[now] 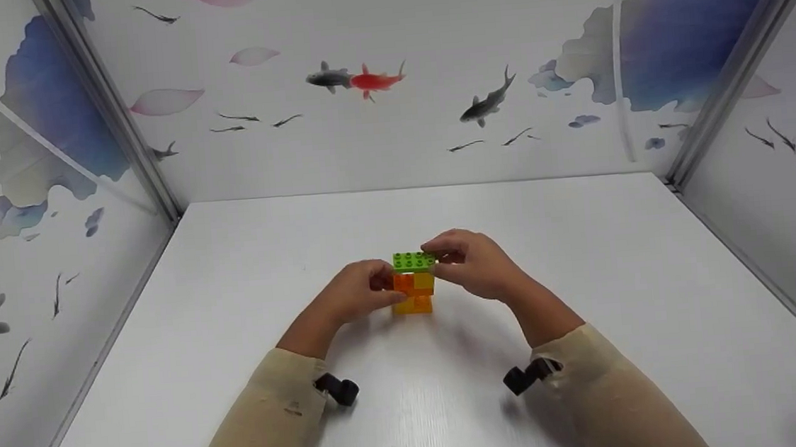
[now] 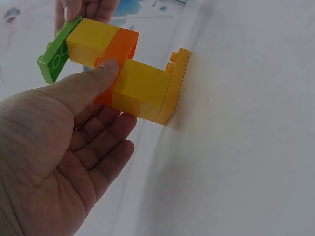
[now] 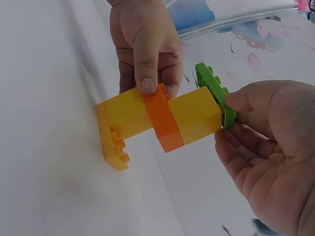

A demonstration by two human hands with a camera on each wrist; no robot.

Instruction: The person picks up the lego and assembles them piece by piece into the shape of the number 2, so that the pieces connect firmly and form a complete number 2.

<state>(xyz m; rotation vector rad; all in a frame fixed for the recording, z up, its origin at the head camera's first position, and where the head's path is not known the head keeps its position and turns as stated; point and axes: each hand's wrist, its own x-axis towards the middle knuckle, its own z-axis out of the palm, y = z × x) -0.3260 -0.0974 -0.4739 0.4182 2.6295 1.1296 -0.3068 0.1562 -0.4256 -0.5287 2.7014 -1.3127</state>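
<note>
A short tower of toy building bricks stands on the white table in front of me. At its foot lies a thin amber brick (image 3: pixel 105 137) with a lower yellow block (image 3: pixel 129 112) on one end. Above come a flat orange brick (image 3: pixel 163 120) and an upper yellow block (image 3: pixel 199 118). My left hand (image 1: pixel 356 292) pinches the tower at the orange brick, thumb on the near side. My right hand (image 1: pixel 478 265) grips a flat green brick (image 1: pixel 408 262) by one end. In the left wrist view the green brick sits tilted against the top of the upper yellow block.
The white table (image 1: pixel 413 421) runs back to a white rear wall (image 1: pixel 392 146) printed with fish and petals. Side walls with metal corner posts stand to the left and right. Black wrist mounts (image 1: pixel 340 389) stick out from both sleeves.
</note>
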